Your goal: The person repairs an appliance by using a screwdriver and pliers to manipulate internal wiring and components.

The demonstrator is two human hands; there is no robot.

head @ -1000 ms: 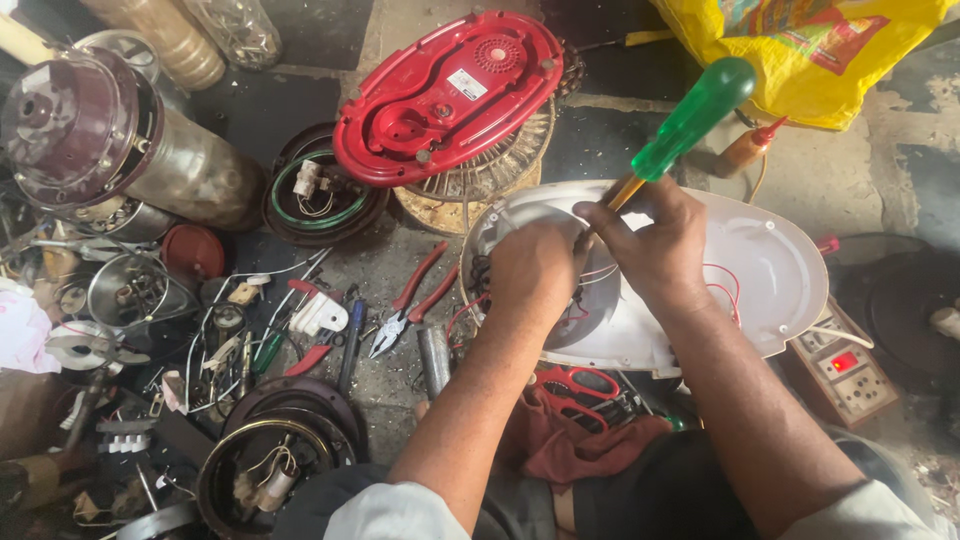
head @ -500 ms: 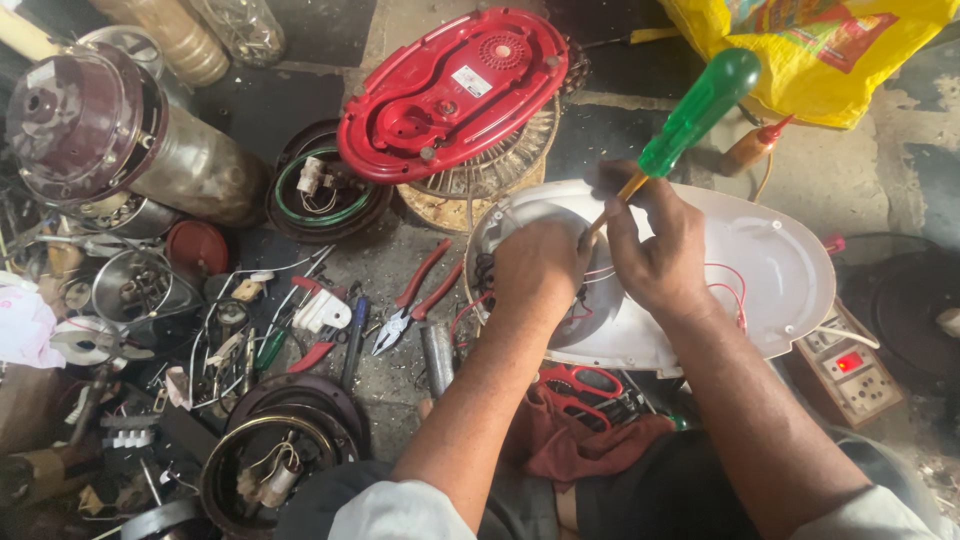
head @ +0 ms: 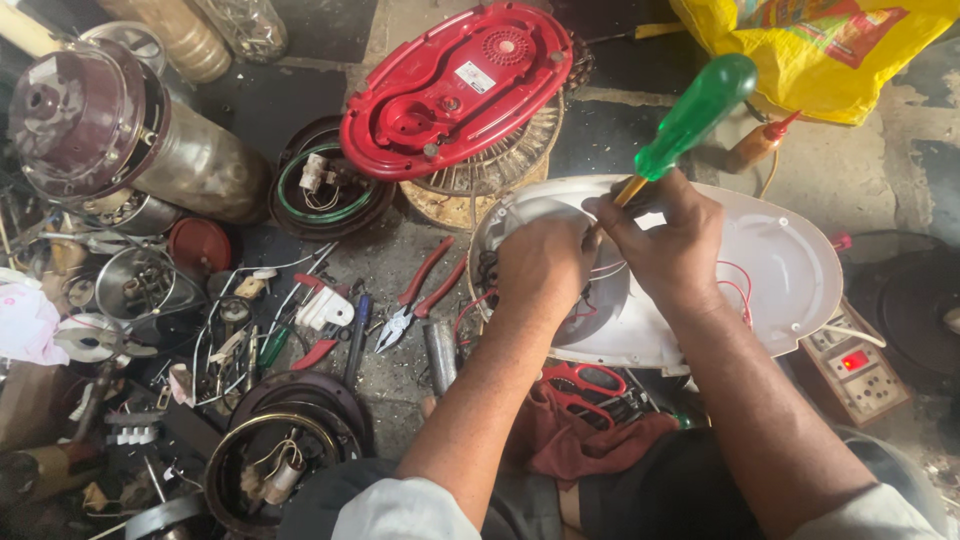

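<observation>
My right hand (head: 668, 240) grips a screwdriver with a green handle (head: 696, 112), its shaft pointing down between my two hands. My left hand (head: 541, 262) rests on the inside of a white oval appliance housing (head: 790, 262), fingers bent beside the screwdriver tip; what it pinches is hidden. Thin red wires (head: 737, 287) run across the housing near my right wrist. The screwdriver tip is hidden by my fingers.
A red oval cover (head: 452, 88) lies on a wire fan guard behind the housing. Red-handled pliers (head: 420, 295), red scissors (head: 585, 385) on a maroon cloth, wound coils (head: 325, 190), metal motor parts at left, a yellow bag (head: 830, 50) and a small tester box (head: 860, 368) surround me.
Both hands stay on the white housing; the right hand and screwdriver have shifted slightly, the handle tilting a bit more upright. Nothing else has moved.
</observation>
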